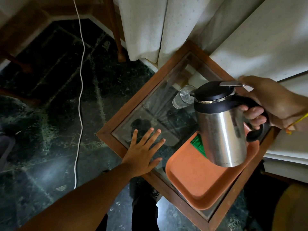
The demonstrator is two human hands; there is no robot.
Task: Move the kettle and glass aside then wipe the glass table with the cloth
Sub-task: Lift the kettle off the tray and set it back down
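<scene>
The worktop (133,112) is a small square glass pane set in a brown wooden frame, standing on a dark green marble floor (50,100) that shows through the glass. Pale curtains (150,27) hang just beyond it, a white cord (81,80) trails down across the floor well to the left of the left hand, and wooden furniture legs stand at the far left.

The left hand (144,151) lies flat with fingers spread wide, palm down on the glass near the frame's near-left edge, holding nothing. Just to its right, an orange plastic tray (200,180) rests on the worktop's near corner, with something green (198,144) partly hidden at the tray's far side.

The right hand (270,105) is wrapped around the black handle of the stainless steel kettle (221,130), fingers curled through the loop and the thumb up by the lid lever. The kettle has a black lid, tilts slightly, and appears lifted clear above the tray. Just left of the kettle's lid, beyond the left hand, an upright clear drinking glass (182,97) stands on the pane. A yellow thread (298,121) circles the right wrist.
</scene>
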